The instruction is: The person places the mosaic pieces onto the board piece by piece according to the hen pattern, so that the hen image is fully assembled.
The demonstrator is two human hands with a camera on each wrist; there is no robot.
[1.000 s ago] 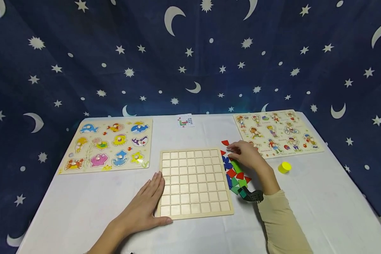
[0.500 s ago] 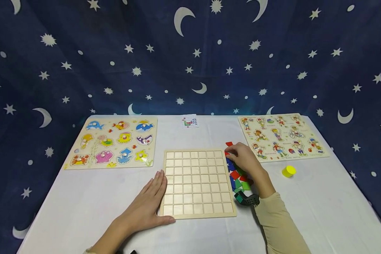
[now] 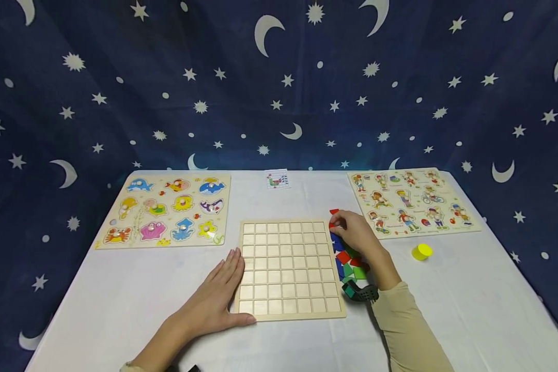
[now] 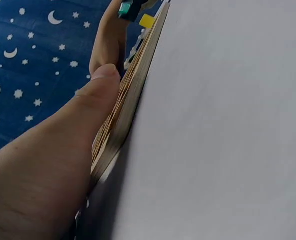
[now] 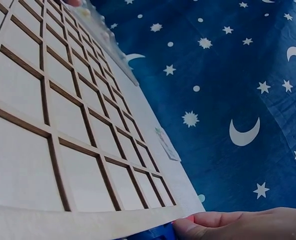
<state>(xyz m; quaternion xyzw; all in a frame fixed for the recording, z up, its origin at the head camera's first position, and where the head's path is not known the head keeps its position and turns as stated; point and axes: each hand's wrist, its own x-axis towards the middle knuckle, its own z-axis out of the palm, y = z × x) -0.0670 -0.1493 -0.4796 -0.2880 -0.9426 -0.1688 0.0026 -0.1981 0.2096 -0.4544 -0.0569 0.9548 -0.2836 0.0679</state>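
Note:
A square wooden grid board [image 3: 290,316] lies at the middle of the table. My left hand [image 3: 216,299] rests flat along its left edge, fingers straight and thumb at the near corner. Beyond the board's far right corner, my right hand [image 3: 360,235] pinches a small red piece [image 5: 189,218] between thumb and forefinger. Under and beside that hand lie several flat coloured pieces, among them a red square [image 3: 342,257], blue pieces [image 3: 337,243] and a light green piece [image 3: 360,273]. The palm hides some of them. In the left wrist view, the left thumb [image 4: 100,92] touches the board's edge.
An animal puzzle board [image 3: 167,243] lies at the back left, a puzzle board with figures [image 3: 418,230] at the back right. A small pattern card [image 3: 277,179] is at the far edge. A yellow cylinder [image 3: 421,252] stands right of the right forearm.
My right hand has lowered its fingertips onto the red piece near the board's far right corner and closed on it. The left hand stays on the board. The head view has shifted slightly.

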